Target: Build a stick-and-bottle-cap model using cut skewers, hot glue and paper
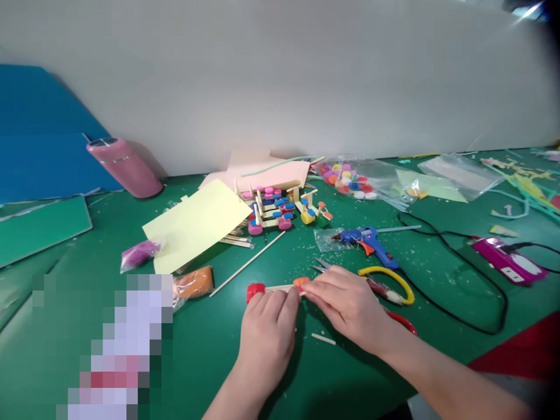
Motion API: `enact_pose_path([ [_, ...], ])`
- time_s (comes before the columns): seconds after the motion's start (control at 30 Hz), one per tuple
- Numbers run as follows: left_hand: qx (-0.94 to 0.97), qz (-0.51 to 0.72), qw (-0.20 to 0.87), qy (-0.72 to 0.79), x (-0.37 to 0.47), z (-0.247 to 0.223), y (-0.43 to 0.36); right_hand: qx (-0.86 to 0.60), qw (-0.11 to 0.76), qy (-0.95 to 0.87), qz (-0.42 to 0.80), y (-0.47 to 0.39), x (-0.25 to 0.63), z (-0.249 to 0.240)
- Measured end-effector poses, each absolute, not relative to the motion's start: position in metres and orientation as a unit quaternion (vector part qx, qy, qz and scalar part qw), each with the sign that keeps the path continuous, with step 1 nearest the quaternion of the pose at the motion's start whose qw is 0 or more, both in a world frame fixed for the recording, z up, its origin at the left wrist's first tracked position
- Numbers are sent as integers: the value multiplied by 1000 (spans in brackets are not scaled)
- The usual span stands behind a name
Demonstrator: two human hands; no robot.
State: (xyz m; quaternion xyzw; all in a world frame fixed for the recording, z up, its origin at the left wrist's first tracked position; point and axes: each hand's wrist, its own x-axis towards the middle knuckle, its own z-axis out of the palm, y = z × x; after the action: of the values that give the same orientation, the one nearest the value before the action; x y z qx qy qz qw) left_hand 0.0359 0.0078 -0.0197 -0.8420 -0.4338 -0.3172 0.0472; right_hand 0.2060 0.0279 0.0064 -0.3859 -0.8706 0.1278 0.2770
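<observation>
My left hand [269,326] is closed on a small wooden stick assembly [280,287]. A red round cap [255,291] shows at its left end and an orange piece [301,283] at its right end. Beside the orange piece, my right hand [347,300] pinches; its fingertips touch that end, and what exactly lies between them is partly hidden. Scissors with yellow and red handles [409,286] lie partly behind my right hand. A short cut stick [324,339] rests on the table just below the hands.
Finished-looking small wheeled stick models [273,210] stand behind the hands. A blue glue gun [367,240] lies at right, its black cable running across the table toward a purple power strip [507,259]. A thin skewer [247,263], yellow paper [196,221] and pink bottle [126,168] lie left.
</observation>
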Motion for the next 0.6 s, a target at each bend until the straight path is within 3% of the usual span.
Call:
enact_pose_path([
  [0.6,-826,-330,26,-456,37,-21,8,-408,297,-855,123,23,202,1],
])
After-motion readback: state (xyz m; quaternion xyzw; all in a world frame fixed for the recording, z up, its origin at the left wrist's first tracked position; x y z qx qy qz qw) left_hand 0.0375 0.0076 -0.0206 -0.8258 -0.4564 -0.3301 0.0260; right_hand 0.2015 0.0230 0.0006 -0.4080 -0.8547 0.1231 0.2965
